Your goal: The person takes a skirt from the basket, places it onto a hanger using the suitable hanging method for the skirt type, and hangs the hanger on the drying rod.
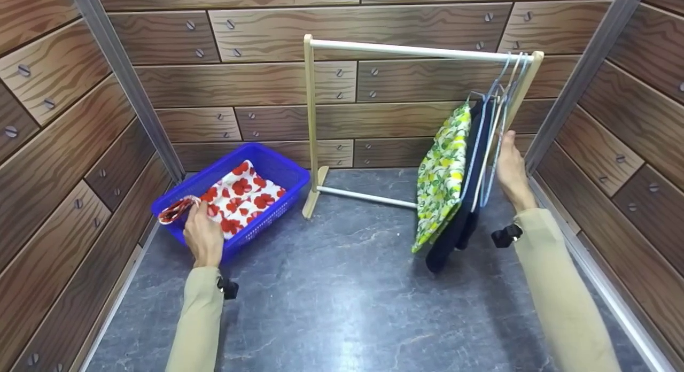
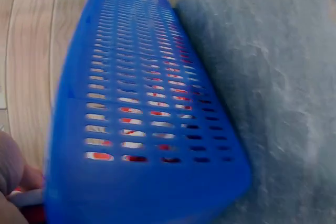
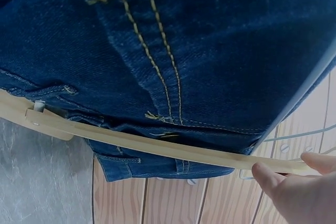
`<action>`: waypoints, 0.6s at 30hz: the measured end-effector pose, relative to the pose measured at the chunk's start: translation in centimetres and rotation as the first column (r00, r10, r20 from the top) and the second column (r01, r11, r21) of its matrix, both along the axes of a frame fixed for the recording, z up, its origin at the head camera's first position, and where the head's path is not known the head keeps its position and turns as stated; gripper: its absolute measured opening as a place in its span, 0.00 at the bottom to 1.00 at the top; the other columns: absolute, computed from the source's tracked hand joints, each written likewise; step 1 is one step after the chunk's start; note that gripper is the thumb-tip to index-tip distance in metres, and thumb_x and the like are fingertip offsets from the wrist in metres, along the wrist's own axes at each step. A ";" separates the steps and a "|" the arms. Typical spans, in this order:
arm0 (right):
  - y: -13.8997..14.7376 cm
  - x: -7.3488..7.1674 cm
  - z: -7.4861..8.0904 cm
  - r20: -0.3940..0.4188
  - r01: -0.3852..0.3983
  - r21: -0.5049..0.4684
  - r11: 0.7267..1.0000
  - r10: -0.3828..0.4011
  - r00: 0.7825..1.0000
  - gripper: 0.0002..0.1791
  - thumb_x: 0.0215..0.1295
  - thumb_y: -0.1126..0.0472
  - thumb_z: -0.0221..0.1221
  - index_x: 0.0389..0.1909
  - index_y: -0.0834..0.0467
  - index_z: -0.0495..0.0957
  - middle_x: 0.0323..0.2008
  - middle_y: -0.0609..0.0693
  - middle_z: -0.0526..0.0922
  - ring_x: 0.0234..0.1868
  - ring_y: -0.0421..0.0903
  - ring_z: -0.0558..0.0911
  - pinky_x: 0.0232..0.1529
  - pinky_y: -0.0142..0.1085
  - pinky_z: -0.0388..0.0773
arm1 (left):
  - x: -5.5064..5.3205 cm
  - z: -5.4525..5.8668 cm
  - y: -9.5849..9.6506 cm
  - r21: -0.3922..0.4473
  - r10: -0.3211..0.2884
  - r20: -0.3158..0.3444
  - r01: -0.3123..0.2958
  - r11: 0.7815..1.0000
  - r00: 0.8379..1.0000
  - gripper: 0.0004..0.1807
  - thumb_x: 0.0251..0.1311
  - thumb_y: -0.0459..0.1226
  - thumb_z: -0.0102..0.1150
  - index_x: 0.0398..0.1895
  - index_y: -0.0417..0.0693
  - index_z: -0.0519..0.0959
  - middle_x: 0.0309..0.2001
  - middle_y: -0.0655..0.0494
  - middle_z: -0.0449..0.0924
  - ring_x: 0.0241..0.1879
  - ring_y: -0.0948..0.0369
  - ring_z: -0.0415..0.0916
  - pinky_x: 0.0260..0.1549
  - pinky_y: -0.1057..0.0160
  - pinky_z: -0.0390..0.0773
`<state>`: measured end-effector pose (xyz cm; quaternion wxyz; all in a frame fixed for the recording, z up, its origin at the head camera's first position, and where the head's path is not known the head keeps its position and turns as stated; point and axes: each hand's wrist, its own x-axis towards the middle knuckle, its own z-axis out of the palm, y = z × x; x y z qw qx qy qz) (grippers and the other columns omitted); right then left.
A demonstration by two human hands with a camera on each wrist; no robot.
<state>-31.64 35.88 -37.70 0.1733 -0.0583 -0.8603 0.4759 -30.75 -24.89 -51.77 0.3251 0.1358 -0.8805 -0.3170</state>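
My left hand is at the near left side of a blue plastic basket, pinching a folded edge of white cloth with red flowers. Most of that cloth lies inside the basket. In the left wrist view the basket's slotted wall hides much of it, and only part of the hand shows. On the right, my right hand grips the wooden upright of a small clothes rack, thumb and fingers around it. Beside this hand hang dark blue jeans and a lemon-print cloth.
Several hangers crowd the right end of the rack's white top bar. A lower bar crosses near the grey marbled floor. Wood-patterned walls enclose the space, with metal corner posts.
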 end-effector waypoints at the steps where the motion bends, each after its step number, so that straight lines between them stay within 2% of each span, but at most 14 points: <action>1: 0.0 0.0 0.0 0.002 0.003 0.003 1.000 -0.003 1.000 0.39 0.77 0.40 0.17 0.75 0.60 0.55 0.73 0.69 0.53 0.73 0.69 0.53 0.74 0.59 0.46 | -0.1 0.3 0.0 0.031 -0.003 -0.037 0.005 1.000 0.999 0.19 0.61 0.24 0.47 0.54 0.35 0.78 0.51 0.38 0.78 0.46 0.31 0.76 0.45 0.36 0.73; 4: -0.1 0.1 0.0 0.002 0.006 0.006 1.000 -0.006 1.000 0.39 0.77 0.40 0.18 0.75 0.60 0.55 0.73 0.68 0.53 0.73 0.69 0.53 0.74 0.59 0.46 | -0.4 1.3 0.1 0.151 -0.003 -0.125 0.022 0.988 0.992 0.20 0.62 0.24 0.49 0.57 0.36 0.78 0.56 0.38 0.78 0.55 0.36 0.74 0.56 0.42 0.71; 9: -0.2 0.3 -0.2 0.013 0.021 0.001 1.000 -0.021 1.000 0.39 0.77 0.40 0.19 0.75 0.61 0.53 0.73 0.69 0.53 0.73 0.69 0.53 0.74 0.59 0.47 | -0.7 2.9 0.8 0.323 -0.003 -0.211 0.072 0.944 0.977 0.24 0.60 0.27 0.58 0.61 0.41 0.77 0.65 0.38 0.72 0.68 0.45 0.67 0.69 0.53 0.62; 12: -0.2 0.5 -0.4 0.028 0.028 -0.008 1.000 -0.028 0.999 0.40 0.76 0.39 0.20 0.76 0.62 0.50 0.74 0.68 0.52 0.74 0.68 0.52 0.74 0.58 0.46 | -0.7 3.8 1.4 0.357 -0.008 -0.246 0.098 0.929 0.969 0.25 0.59 0.29 0.60 0.62 0.46 0.77 0.66 0.41 0.71 0.69 0.48 0.66 0.70 0.56 0.61; 14: -0.2 0.7 -0.5 0.030 0.047 -0.013 0.999 -0.046 0.998 0.40 0.76 0.39 0.20 0.75 0.63 0.52 0.73 0.69 0.53 0.74 0.69 0.53 0.74 0.59 0.48 | -0.8 4.5 1.9 0.361 -0.019 -0.280 0.124 0.924 0.960 0.25 0.59 0.29 0.61 0.62 0.47 0.77 0.66 0.42 0.71 0.69 0.49 0.66 0.70 0.58 0.61; 18: -0.4 0.8 -0.5 -0.011 0.107 -0.017 0.994 -0.107 0.994 0.39 0.77 0.40 0.22 0.72 0.63 0.60 0.71 0.69 0.60 0.71 0.69 0.59 0.72 0.59 0.53 | -0.8 6.0 3.0 0.356 -0.044 -0.368 0.184 0.916 0.929 0.26 0.58 0.28 0.61 0.62 0.48 0.78 0.66 0.43 0.72 0.69 0.51 0.67 0.70 0.61 0.61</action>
